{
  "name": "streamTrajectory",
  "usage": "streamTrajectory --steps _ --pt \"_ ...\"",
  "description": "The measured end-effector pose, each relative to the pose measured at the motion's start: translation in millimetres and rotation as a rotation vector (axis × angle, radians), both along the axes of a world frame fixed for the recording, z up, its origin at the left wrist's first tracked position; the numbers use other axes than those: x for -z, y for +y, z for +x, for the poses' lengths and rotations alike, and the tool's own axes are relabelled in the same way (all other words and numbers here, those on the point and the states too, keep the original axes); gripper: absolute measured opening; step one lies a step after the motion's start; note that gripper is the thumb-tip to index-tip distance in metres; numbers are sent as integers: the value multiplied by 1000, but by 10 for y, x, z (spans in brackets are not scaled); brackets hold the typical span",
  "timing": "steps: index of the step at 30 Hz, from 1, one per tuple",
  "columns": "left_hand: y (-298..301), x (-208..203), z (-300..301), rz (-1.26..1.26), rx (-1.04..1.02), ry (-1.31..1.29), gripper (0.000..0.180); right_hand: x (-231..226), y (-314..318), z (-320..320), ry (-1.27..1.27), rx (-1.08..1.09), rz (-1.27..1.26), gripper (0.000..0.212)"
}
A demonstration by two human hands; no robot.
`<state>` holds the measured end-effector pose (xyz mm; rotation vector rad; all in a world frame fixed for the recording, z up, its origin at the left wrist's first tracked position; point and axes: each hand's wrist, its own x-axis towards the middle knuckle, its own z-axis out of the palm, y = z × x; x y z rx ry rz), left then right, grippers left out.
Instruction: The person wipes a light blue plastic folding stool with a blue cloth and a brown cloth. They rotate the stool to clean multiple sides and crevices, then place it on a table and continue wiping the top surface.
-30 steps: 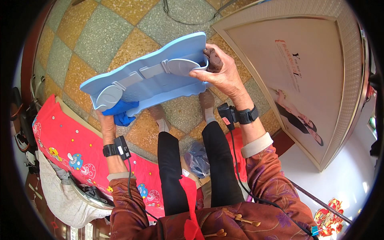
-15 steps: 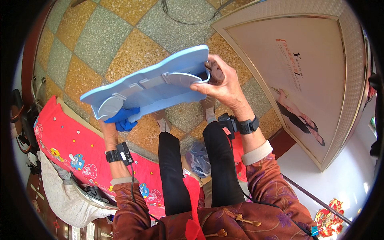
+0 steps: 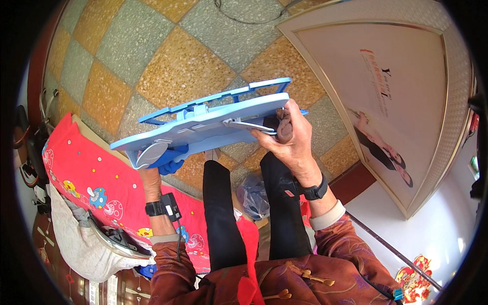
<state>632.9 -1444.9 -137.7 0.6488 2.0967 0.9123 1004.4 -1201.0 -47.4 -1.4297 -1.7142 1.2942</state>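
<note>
I hold a long light blue plastic rack [image 3: 208, 119] up above the floor, its left end lower. It has grey oval flaps [image 3: 153, 153] and a blue bar frame [image 3: 216, 96] standing out along its far side. My right hand [image 3: 295, 140] is closed round the right end, thumb on the near rim, with a bunched brown cloth [image 3: 284, 127] in the grip. Beneath the left end is my left hand [image 3: 150, 180], holding it up; its fingers are mostly hidden behind the rack. Blue cloth [image 3: 172, 166] bunches beside that hand, partly inside the rack.
A red patterned cover [image 3: 107, 198] spreads along the left. On the right leans a large framed picture [image 3: 376, 101]. Beyond the rack are yellow and grey floor tiles [image 3: 188, 61]. A clear plastic bag [image 3: 254, 195] lies between my legs, and a thin wire [image 3: 244, 20] at the far side.
The rack has come nearer to me and tipped, so its blue bar frame now shows along the far side. My right hand moved right and nearer; my left hand moved slightly nearer.
</note>
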Motion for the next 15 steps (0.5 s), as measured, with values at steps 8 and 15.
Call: streamTrajectory --steps 8,15 --pt "-131 101 -6 -38 33 90 27 -61 61 82 -107 -71 145 62" --pt "-64 -28 26 -57 96 38 32 -67 113 160 -127 -142 142 64"
